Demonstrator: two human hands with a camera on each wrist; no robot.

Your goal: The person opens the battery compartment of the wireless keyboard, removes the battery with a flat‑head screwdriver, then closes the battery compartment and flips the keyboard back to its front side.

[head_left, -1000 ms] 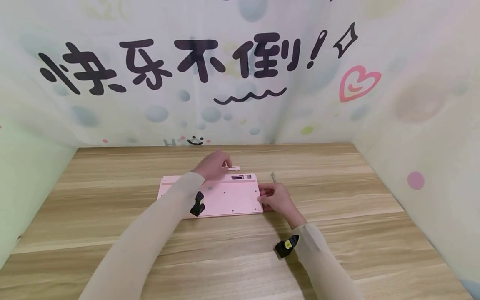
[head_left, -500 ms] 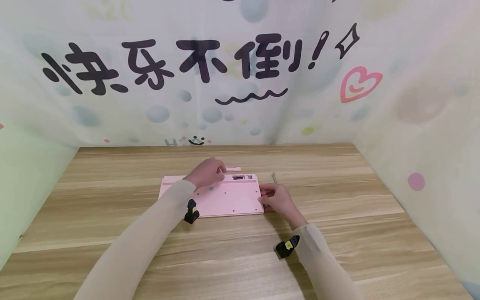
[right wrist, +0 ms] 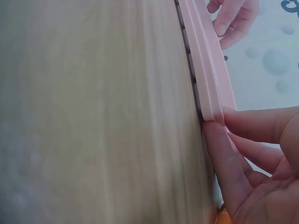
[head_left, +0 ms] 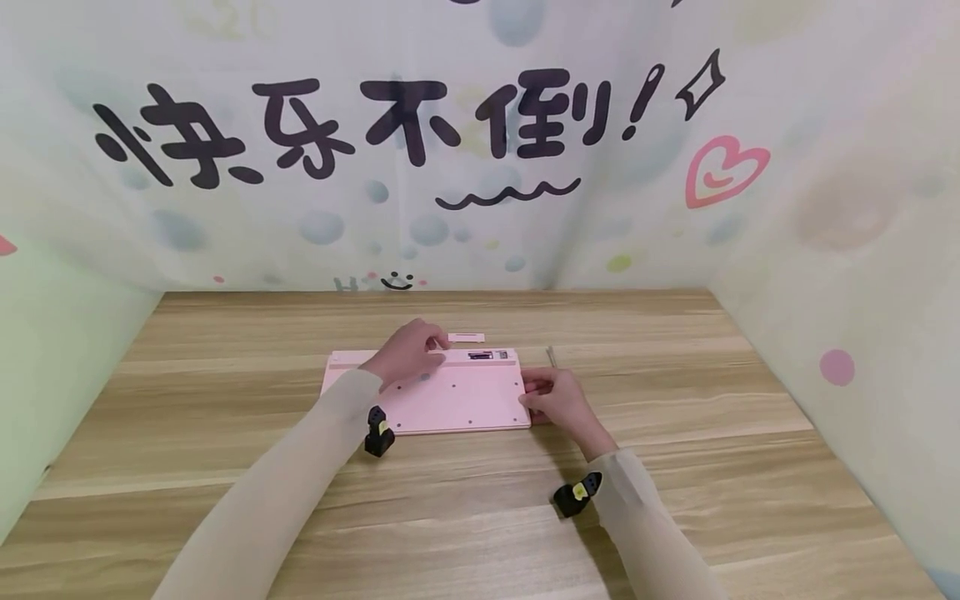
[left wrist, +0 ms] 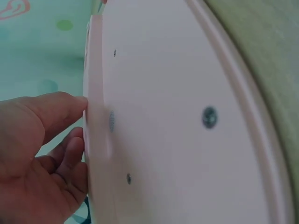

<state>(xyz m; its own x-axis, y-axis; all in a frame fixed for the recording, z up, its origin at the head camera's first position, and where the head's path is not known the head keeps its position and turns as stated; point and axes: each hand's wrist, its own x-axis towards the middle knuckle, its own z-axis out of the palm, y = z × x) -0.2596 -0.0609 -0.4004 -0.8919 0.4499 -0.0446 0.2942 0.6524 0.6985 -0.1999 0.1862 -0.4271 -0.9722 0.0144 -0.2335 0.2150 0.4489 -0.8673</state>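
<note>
A pink keyboard (head_left: 461,404) lies face down on the table, its screw-dotted underside up. Near its far right corner an uncovered battery slot shows a dark battery (head_left: 480,355). Just beyond the far edge is a small pink battery cover (head_left: 467,337). My left hand (head_left: 408,354) is over the keyboard's far part, fingers loosely bent; in the left wrist view the fingertips (left wrist: 80,103) meet or nearly meet the edge, and nothing is seen held. At the right end my right hand (head_left: 557,398) pinches the keyboard's corner between thumb and finger, plain in the right wrist view.
A thin metal rod (head_left: 551,356) lies beyond my right hand; an orange object (right wrist: 225,217) shows beneath that hand in the right wrist view. A printed cloth (head_left: 480,233) hangs behind the wooden table (head_left: 465,517).
My left hand has drawn back from the battery cover, left and slightly nearer, leaving it on the table. My right hand keeps its hold on the keyboard's corner.
</note>
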